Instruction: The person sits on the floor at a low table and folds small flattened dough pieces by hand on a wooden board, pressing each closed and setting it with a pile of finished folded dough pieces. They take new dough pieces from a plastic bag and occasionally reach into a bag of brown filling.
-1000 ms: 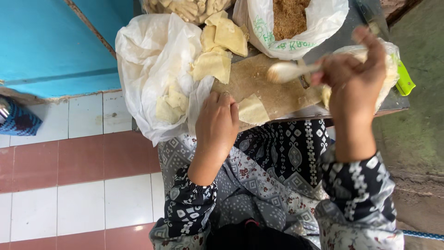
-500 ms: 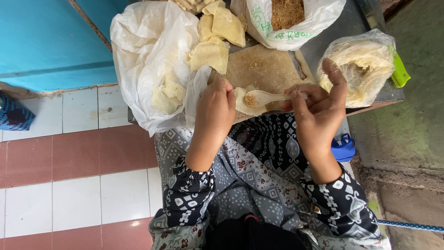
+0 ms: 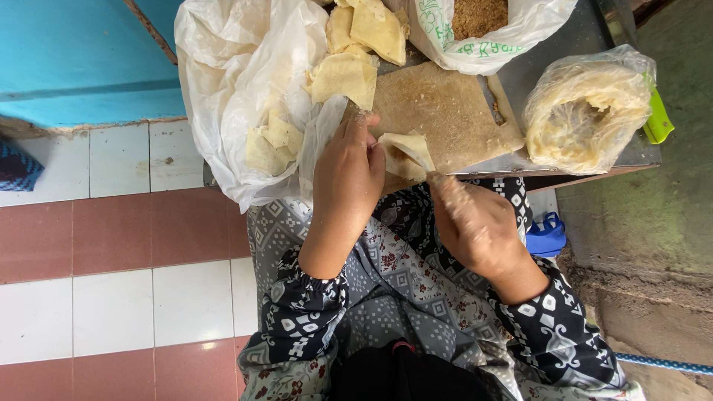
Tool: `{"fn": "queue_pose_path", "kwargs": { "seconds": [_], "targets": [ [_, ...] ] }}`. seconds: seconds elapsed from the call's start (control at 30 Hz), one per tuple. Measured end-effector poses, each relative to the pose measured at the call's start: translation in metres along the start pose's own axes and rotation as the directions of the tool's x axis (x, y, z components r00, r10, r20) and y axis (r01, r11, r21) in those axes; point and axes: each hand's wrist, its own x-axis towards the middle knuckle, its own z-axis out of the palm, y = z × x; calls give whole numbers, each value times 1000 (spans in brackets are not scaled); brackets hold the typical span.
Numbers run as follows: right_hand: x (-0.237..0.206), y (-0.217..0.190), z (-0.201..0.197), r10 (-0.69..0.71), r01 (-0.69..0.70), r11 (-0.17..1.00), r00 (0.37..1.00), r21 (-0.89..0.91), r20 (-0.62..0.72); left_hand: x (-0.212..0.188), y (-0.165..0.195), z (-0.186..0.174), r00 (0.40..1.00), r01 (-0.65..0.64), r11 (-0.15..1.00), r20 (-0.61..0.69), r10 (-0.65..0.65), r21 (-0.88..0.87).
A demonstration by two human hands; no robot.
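My left hand (image 3: 347, 172) holds a pale folded dough wrapper (image 3: 405, 154) at the near edge of a wooden board (image 3: 445, 111). My right hand (image 3: 475, 226) sits just below and right of it, fingers closed on a pale spoon whose tip (image 3: 418, 152) lies on the wrapper. Both hands are dusted with flour or filling. The spoon's handle is mostly hidden in my fist.
A white plastic bag (image 3: 238, 96) with several folded wrappers (image 3: 345, 74) lies left of the board. A bag of brown filling (image 3: 475, 22) stands behind. A clear bag of dough sheets (image 3: 587, 111) sits right, beside a green object (image 3: 657, 119). Tiled floor (image 3: 111, 260) spreads to the left.
My right hand has come down from the bag of dough sheets with the spoon to the wrapper in my left hand, then drawn back toward my lap.
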Motion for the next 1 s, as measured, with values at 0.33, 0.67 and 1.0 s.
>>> {"fn": "queue_pose_path", "kwargs": {
  "seconds": [0.33, 0.67, 1.0],
  "targets": [
    [-5, 49, 5, -109, 124, 738, 992, -663, 64, -11, -1, 6, 999, -28, 990, -26, 24, -139],
    [74, 142, 13, 63, -38, 707, 998, -706, 9, -15, -5, 8, 987, -159, 984, -47, 156, -75],
    [29, 7, 13, 639, -673, 737, 723, 61, 263, -16, -7, 1, 993, -118, 991, -1, 119, -67]
  ]
}}
